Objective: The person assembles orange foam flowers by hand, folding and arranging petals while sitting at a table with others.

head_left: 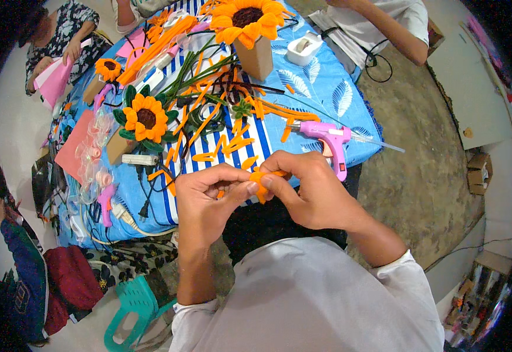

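Note:
Between my two hands, just above the near edge of the table, is a small piece of folded orange pipe cleaner [261, 183]. The fingertips of my left hand [218, 188] pinch it from one side. My right hand [303, 186] pinches it from the other, thumb and forefinger close together. Loose bent orange pipe-cleaner pieces [238, 144] lie on the cloth just beyond my fingers. A purple glue gun [333, 141] rests to the right, past my right hand. To the left lies a finished orange sunflower [145, 117] with green leaves.
A large sunflower [248, 17] stands on a brown cardboard block [255, 58]. Near a white tape dispenser [305, 48] are stems and strips. A power strip [140, 159] and a pink glue gun [107, 204] lie left. Other people sit around; a green chair [135, 311] stands lower left.

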Tool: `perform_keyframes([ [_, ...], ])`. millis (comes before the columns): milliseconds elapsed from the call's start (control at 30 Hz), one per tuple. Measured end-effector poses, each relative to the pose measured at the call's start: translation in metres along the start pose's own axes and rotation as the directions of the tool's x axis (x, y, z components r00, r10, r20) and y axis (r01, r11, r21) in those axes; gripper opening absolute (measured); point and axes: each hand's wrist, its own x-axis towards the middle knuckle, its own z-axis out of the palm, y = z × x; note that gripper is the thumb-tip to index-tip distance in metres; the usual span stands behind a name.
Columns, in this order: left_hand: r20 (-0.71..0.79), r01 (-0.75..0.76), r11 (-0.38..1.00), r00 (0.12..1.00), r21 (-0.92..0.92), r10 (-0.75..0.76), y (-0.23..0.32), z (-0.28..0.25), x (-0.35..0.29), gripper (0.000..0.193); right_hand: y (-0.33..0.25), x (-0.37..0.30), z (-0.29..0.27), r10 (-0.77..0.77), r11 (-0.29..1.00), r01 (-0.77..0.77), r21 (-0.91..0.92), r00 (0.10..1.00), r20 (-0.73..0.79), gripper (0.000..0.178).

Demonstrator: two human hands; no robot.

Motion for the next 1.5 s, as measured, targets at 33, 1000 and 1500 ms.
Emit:
perform_keyframes([
  [33,-0.01,-0.001,0.999,1.0,-0.035,0.0,-0.003,0.0,-0.002,0.01,0.0,0.0,0.002,0.003,1.0,-0.003,-0.031,1.0,0.005,0.013],
  [1000,-0.247,-0.35,0.903,0.925,-0.249,0.29,-0.019,-0.011,0.0,0.005,-0.016,0.012,0.045,0.136,0.912,-0.082,0.402,0.985,-0.109,0.02],
  [1500,-0.255,-0.374,0.898,0.915,-0.234,0.314,-0.05,0.004,-0.065,0.004,-0.007,-0.052,0.085,0.19,0.8,-0.073,0.595,0.972,-0.136,0.015],
])
